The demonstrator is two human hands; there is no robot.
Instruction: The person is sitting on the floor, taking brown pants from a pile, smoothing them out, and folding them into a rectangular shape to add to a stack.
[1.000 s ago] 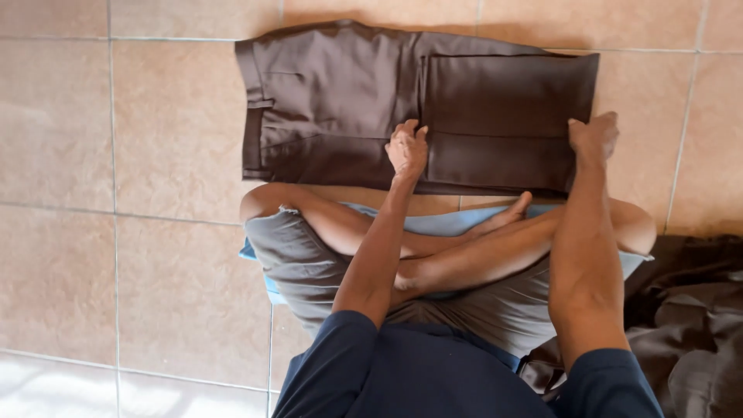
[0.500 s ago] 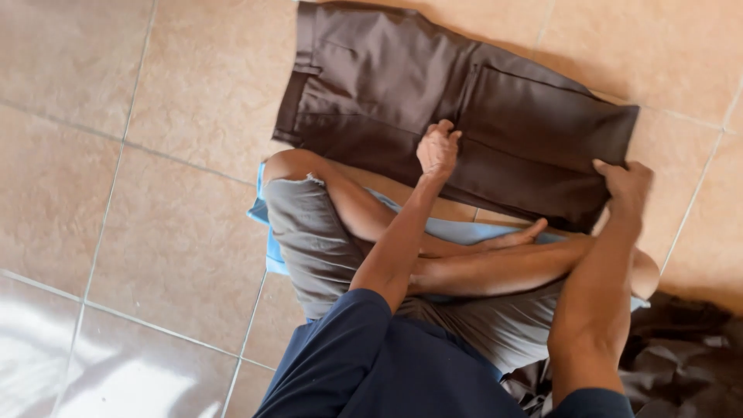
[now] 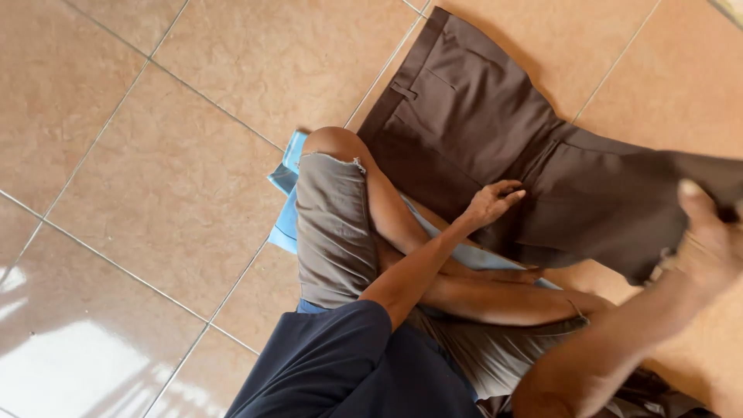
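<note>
Folded brown trousers (image 3: pixel 495 131) lie on the tiled floor in front of my crossed legs. My left hand (image 3: pixel 491 203) hovers at their near edge with its fingers apart and holds nothing. At the right edge of the view, blurred by motion, my right hand (image 3: pixel 708 240) grips the right end of the trousers, which is raised off the floor. I sit cross-legged in grey shorts (image 3: pixel 333 224) and a dark blue shirt.
A light blue cloth (image 3: pixel 285 224) lies under my legs on the floor. A heap of dark clothing (image 3: pixel 658 399) shows at the bottom right. Beige floor tiles (image 3: pixel 155 155) spread to the left and beyond the trousers.
My right hand has lifted the right end of the trousers off the floor. My left hand has come off the cloth and opened. The view has swung and tilted.
</note>
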